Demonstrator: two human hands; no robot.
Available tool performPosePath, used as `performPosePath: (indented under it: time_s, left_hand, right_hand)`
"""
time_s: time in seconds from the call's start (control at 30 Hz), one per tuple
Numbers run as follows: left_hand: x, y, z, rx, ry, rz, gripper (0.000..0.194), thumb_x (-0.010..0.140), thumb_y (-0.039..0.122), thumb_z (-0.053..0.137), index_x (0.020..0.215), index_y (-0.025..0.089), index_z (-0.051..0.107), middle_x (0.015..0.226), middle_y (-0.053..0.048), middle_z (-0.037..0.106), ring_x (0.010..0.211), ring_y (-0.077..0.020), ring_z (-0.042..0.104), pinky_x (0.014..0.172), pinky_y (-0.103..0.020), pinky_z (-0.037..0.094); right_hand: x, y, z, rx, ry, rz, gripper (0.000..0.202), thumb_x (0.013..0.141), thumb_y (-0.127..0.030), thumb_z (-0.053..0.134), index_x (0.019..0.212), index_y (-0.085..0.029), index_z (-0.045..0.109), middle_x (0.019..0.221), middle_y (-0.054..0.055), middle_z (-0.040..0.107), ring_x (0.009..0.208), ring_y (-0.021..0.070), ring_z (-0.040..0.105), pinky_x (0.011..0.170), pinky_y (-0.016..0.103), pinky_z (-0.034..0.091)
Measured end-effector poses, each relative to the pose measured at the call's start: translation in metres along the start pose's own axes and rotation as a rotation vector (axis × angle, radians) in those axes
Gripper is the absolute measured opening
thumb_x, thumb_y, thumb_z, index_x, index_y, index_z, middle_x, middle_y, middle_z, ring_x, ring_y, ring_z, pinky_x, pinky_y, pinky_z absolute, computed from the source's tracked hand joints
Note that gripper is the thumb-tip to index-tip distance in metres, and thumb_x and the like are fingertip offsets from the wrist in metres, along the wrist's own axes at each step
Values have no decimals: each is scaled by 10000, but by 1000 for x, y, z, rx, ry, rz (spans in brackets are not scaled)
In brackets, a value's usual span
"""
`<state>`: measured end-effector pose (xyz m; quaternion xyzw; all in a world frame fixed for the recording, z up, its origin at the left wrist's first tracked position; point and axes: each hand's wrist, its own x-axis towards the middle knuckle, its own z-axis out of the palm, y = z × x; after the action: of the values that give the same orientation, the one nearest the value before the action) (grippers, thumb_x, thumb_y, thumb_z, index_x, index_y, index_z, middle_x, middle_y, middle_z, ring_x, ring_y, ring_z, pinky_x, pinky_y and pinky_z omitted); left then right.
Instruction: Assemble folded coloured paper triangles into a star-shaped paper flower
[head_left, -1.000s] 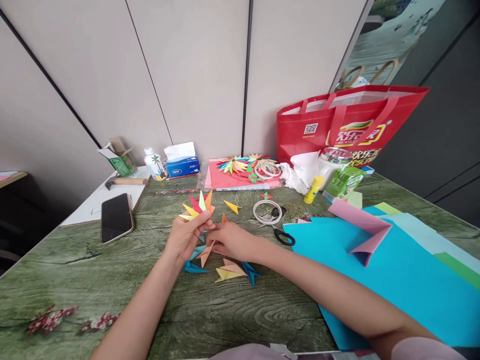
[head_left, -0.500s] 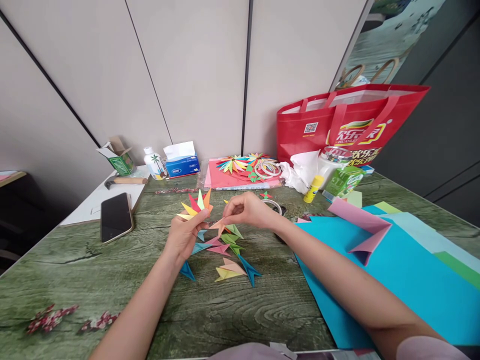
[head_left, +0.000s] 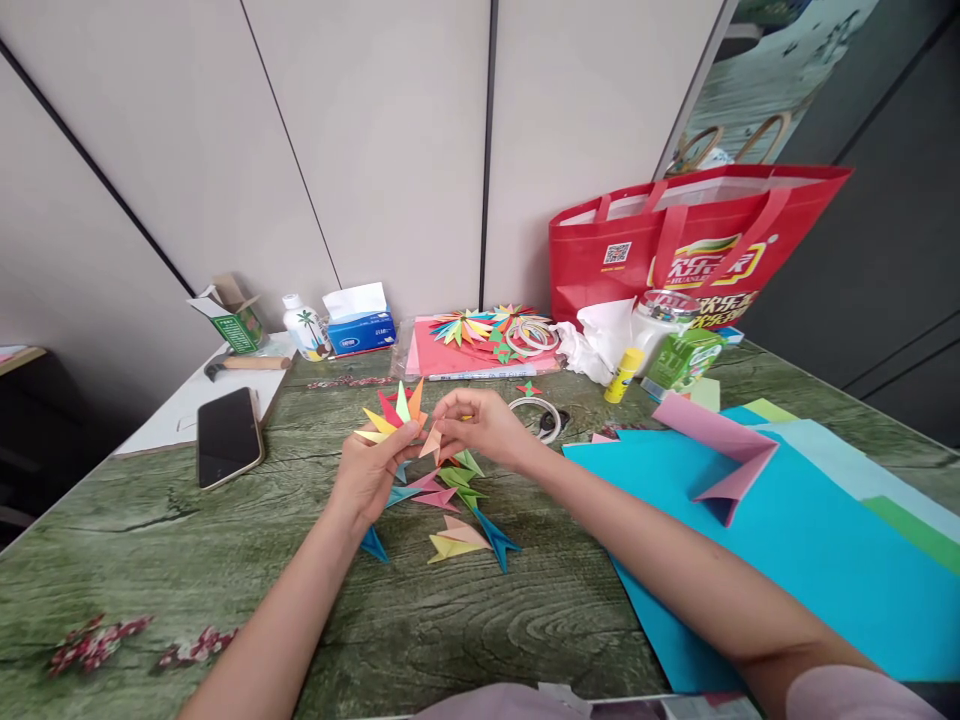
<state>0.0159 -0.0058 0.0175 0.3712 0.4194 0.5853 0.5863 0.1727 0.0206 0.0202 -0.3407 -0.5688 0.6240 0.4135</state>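
Note:
My left hand (head_left: 373, 462) is closed on a fan of folded paper points (head_left: 395, 409) in yellow, red, light green and orange. Thumb and fingers of my right hand (head_left: 480, 428) pinch a peach folded paper piece (head_left: 431, 443), held close against the right side of the fan. Whether the two touch cannot be made out. Loose folded pieces lie on the table below: green ones (head_left: 460, 482), pink ones (head_left: 436, 493), a dark blue one (head_left: 496, 540), and a yellow one (head_left: 455, 545) beside a peach one. Another blue piece (head_left: 373, 544) is partly hidden by my left wrist.
Large blue paper sheets (head_left: 810, 590) with a folded pink strip (head_left: 720, 440) lie at right. Behind are a glue stick (head_left: 624, 376), tape roll (head_left: 556, 424), finished paper stars (head_left: 461, 326), tissue pack (head_left: 360, 328) and red bag (head_left: 600, 245). A phone (head_left: 228, 437) and hammer (head_left: 251, 363) lie left.
My right hand has moved slightly left and turned the peach piece to a steeper angle, nearer the fan. My left hand stays almost in place, and the view has shifted a little.

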Motion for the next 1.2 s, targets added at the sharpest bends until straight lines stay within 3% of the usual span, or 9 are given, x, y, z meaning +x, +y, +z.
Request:
performPosePath:
  time_s: [0.2, 0.37, 0.53, 0.83, 1.0, 1.2]
  left_hand:
    - [0, 2, 0, -14, 4, 20, 182, 560, 188, 763, 704, 94, 704, 698, -62, 704, 643, -149, 646, 635, -252, 547]
    - [0, 0, 0, 3, -5, 22, 193, 561, 180, 760, 727, 101, 702, 767, -71, 711, 697, -168, 655, 657, -268, 545]
    - [-1, -1, 0, 40, 13, 22, 198, 542, 180, 768, 711, 105, 698, 739, -56, 702, 614, -135, 630, 513, -211, 509]
    - [-1, -2, 1, 43, 3, -7, 237, 524, 184, 779, 737, 107, 709, 767, -64, 703, 619, -121, 615, 527, -198, 499]
    - [-1, -2, 0, 49, 12, -12, 205, 523, 180, 779, 698, 102, 705, 669, -42, 684, 558, -100, 594, 485, -177, 469]
    - [-1, -1, 0, 54, 12, -17, 190, 525, 186, 779, 671, 94, 700, 597, -38, 662, 525, -91, 578, 486, -176, 458]
  right_hand:
    - [-2, 1, 4, 55, -24, 16, 210, 653, -257, 670, 803, -126, 603, 675, 11, 665, 625, 103, 630, 720, 287, 518]
    - [1, 4, -1, 103, 101, 18, 527, 485, -141, 766, 957, -171, 535, 774, 9, 684, 676, 125, 644, 658, 274, 524]
    - [2, 3, -6, 166, 69, 33, 459, 418, -148, 788, 833, -145, 593, 784, 24, 684, 621, 124, 639, 608, 262, 521]
    - [2, -1, -8, 163, 82, -49, 364, 492, -196, 772, 815, -134, 616, 736, 23, 686, 705, 144, 645, 668, 266, 499]
    - [1, -4, -8, 191, 59, -44, 320, 568, -261, 742, 835, -136, 618, 725, 3, 663, 667, 116, 631, 664, 263, 514]
    - [0, -7, -8, 196, 49, -32, 374, 556, -261, 753, 881, -147, 606, 728, -2, 655, 669, 119, 632, 654, 276, 535]
